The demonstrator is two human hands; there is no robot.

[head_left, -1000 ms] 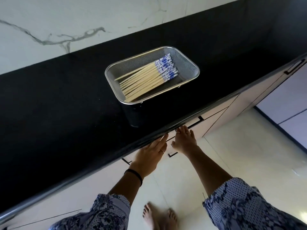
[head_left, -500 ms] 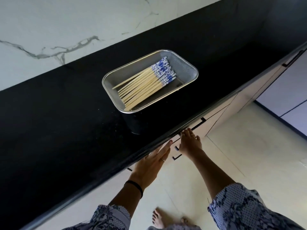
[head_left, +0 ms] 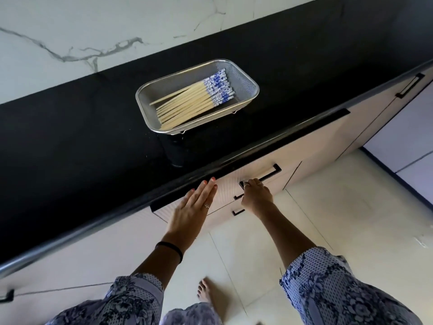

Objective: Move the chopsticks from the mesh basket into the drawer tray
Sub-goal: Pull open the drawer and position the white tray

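A steel mesh basket (head_left: 243, 80) stands on the black countertop (head_left: 70, 148), holding several wooden chopsticks (head_left: 187, 102) with blue-and-white patterned ends. Below the counter edge, the top drawer (head_left: 304, 146) stands slightly pulled out. My right hand (head_left: 256, 195) is curled around its black bar handle (head_left: 269, 173). My left hand (head_left: 194, 207) lies flat with fingers extended against the drawer front, just under the counter edge. The drawer's inside and any tray are hidden.
A white marble wall (head_left: 93, 31) backs the counter. More cabinet fronts with black handles (head_left: 410, 85) run to the right, and a second handle (head_left: 237, 212) sits below the first. Pale tiled floor (head_left: 328, 219) and my bare foot (head_left: 206, 292) lie underneath.
The drawer has come out from under the counter, its handle now showing. My right hand has closed on the handle and my left hand lies flatter on the drawer front.
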